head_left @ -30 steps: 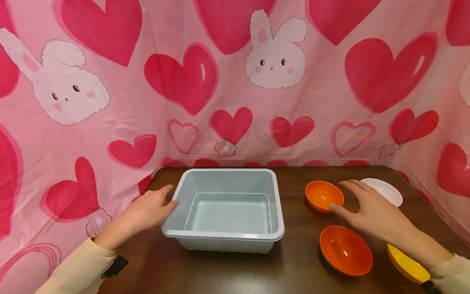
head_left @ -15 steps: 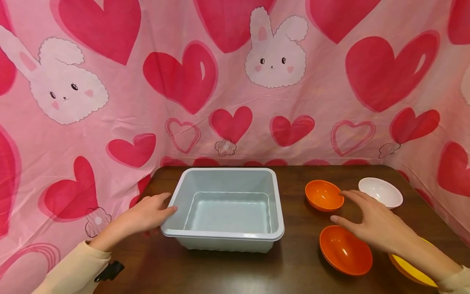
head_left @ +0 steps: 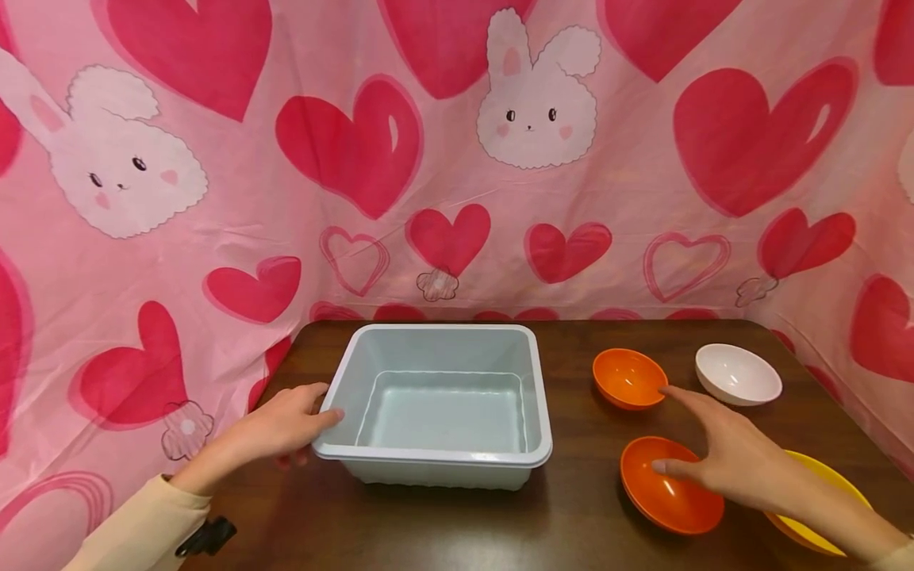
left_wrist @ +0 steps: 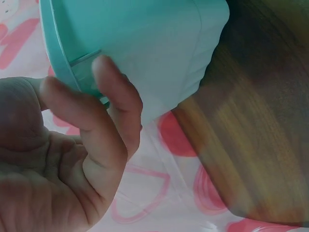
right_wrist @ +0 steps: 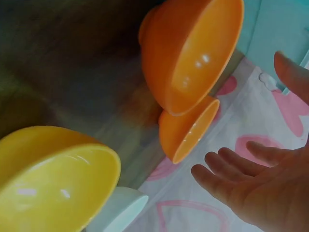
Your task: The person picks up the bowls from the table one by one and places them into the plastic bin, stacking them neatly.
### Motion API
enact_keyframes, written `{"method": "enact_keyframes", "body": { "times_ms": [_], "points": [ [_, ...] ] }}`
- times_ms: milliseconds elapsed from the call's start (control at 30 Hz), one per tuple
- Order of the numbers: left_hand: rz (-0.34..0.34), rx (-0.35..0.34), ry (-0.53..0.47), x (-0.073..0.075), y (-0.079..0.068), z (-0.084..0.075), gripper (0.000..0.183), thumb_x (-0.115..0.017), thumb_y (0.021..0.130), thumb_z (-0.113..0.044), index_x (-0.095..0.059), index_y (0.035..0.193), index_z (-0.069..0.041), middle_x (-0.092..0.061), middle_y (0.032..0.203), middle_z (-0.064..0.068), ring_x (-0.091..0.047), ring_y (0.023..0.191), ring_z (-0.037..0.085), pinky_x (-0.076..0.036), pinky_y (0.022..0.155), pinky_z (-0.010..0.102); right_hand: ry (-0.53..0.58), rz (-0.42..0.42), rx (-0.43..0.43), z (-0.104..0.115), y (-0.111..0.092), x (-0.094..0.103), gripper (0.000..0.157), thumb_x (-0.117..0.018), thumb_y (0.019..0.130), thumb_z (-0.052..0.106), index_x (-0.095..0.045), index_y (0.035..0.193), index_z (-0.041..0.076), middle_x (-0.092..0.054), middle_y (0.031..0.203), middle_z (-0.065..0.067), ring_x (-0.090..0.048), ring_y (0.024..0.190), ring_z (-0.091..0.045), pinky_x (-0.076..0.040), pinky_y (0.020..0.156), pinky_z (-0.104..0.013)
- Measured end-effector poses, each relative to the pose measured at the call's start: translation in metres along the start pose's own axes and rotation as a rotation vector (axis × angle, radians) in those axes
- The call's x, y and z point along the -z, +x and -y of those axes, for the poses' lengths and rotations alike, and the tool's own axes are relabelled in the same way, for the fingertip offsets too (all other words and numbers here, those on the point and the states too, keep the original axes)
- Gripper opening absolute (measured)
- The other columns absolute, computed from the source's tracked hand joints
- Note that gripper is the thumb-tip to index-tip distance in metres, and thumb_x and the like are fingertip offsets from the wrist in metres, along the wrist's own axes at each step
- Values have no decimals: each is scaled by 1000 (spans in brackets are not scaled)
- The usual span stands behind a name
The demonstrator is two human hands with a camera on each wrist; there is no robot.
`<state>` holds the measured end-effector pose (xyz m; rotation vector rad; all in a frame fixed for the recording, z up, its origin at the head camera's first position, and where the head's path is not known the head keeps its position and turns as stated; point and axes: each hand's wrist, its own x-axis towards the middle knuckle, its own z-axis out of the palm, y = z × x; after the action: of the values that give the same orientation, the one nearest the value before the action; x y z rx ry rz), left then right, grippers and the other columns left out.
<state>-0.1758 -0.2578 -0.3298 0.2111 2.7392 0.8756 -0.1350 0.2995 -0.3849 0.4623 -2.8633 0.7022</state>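
My left hand (head_left: 286, 424) is at the near left corner of a grey plastic basin (head_left: 432, 457). Its thumb lies over the rim and its other fingers curl along the outside wall, as the left wrist view of the basin (left_wrist: 159, 63) shows. Over the right side of the table hovers my right hand (head_left: 743, 452), thumb and fingers spread, holding nothing. Below its thumb sits a larger orange bowl (head_left: 667, 496); a smaller orange bowl (head_left: 628, 377) stands just beyond its fingertips. In the right wrist view, the fingers (right_wrist: 217, 183) are apart from both bowls.
Behind the right hand stands a white bowl (head_left: 739, 374). A yellow bowl (head_left: 831, 484) is partly hidden under the right forearm. All rest on a dark wooden table (head_left: 457, 531). A pink cloth (head_left: 457, 182) with hearts and rabbits hangs behind and at the sides.
My left hand has come down onto the basin's rim. The right hand has moved down and toward me, from beside the smaller orange bowl to above the larger one, uncovering the white bowl.
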Motion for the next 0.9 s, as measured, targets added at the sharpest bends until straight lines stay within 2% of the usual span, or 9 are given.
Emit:
{"method": "enact_keyframes", "body": {
  "times_ms": [67,100,233,300,367,567,767,900],
  "points": [
    [6,-11,-6,0,0,1,40,-71,99,-22,-57,128,3,-60,65,6,-62,45,23,-53,40,39,4,9,6,-2,-2,-1,107,-100,65,38,-49,147,-8,-56,141,-33,-54,125,-56,-43,96,-72],
    [11,-15,-13,0,0,2,40,-70,99,-21,-57,128,3,-61,64,6,-62,45,24,-53,40,39,-1,15,3,-2,-4,-2,108,-101,64,39,-49,147,-7,-56,142,-32,-55,125,-54,-45,97,-68],
    [34,-33,-55,0,0,3,40,-69,100,-20,-55,130,3,-61,62,8,-62,45,25,-53,40,40,6,24,10,-5,-10,-4,106,-102,62,40,-53,146,-2,-60,140,-26,-59,124,-47,-47,98,-34],
    [45,-36,-81,0,0,4,40,-68,101,-19,-54,131,3,-61,62,8,-62,45,26,-53,39,41,12,29,11,-6,-13,-5,103,-102,62,42,-56,145,2,-62,139,-21,-60,124,-43,-40,94,-17],
    [55,-40,-107,0,-1,5,42,-68,101,-18,-53,133,4,-61,62,9,-62,45,28,-53,40,41,34,42,20,-7,-16,-6,102,-102,62,41,-56,146,4,-62,140,-19,-59,124,-41,-34,93,-9],
    [62,-54,-140,1,-1,9,52,-66,101,-18,-46,142,9,-61,63,8,-63,47,34,-53,40,42,83,77,35,-9,-21,-10,112,-105,54,39,-54,149,8,-60,143,-16,-56,126,-40,-24,95,-2],
    [91,-71,-170,2,0,13,58,-65,102,-17,-42,145,12,-61,62,10,-62,47,36,-53,40,42,94,94,-7,-11,-27,-11,122,-104,53,38,-46,155,6,-53,150,-22,-53,130,-45,-26,98,-5],
    [130,-78,-229,2,1,15,56,-63,103,-14,-40,146,14,-61,62,10,-62,48,35,-52,40,39,140,94,-36,-12,-33,-14,132,-104,55,34,-34,161,2,-43,155,-30,-47,134,-51,-15,97,0]
  ]
}}
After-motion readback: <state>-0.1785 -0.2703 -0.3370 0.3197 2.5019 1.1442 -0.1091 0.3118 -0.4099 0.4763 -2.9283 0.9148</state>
